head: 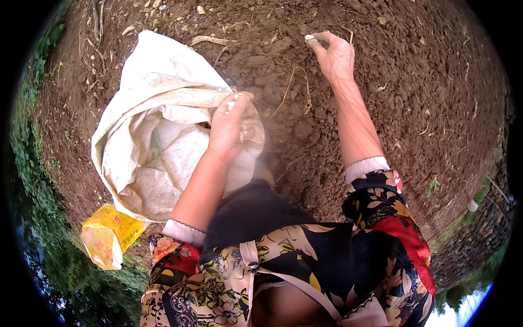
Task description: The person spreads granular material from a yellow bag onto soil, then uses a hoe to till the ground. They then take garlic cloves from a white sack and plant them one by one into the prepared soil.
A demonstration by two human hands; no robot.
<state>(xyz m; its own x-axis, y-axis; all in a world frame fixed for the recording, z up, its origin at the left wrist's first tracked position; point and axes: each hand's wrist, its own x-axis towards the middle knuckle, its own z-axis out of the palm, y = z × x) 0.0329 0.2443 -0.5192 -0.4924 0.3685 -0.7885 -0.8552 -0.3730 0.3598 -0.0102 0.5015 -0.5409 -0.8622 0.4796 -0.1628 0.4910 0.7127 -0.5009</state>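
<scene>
My right hand [338, 57] reaches out over the bare brown soil [294, 98], thumb and fingers pinched on a small white piece [309, 37] that looks like a garlic clove. Over the right side of a large white woven sack [167, 163], my left hand [229, 128] is curled around several small white pieces [231, 105], similar in look. The sack's folded rim meets the left hand's fingers; whether they also grip the cloth I cannot tell. The sack's mouth gapes toward me, and its right part is partly hidden behind my left hand and forearm.
A yellow printed plastic bag [112, 233] lies beside the sack at lower left. Dry stalks [212, 40] and small stones [200, 10] are scattered on the soil. Green plants [30, 151] border the left edge, and a dark, rough strip [470, 253] runs along the lower right.
</scene>
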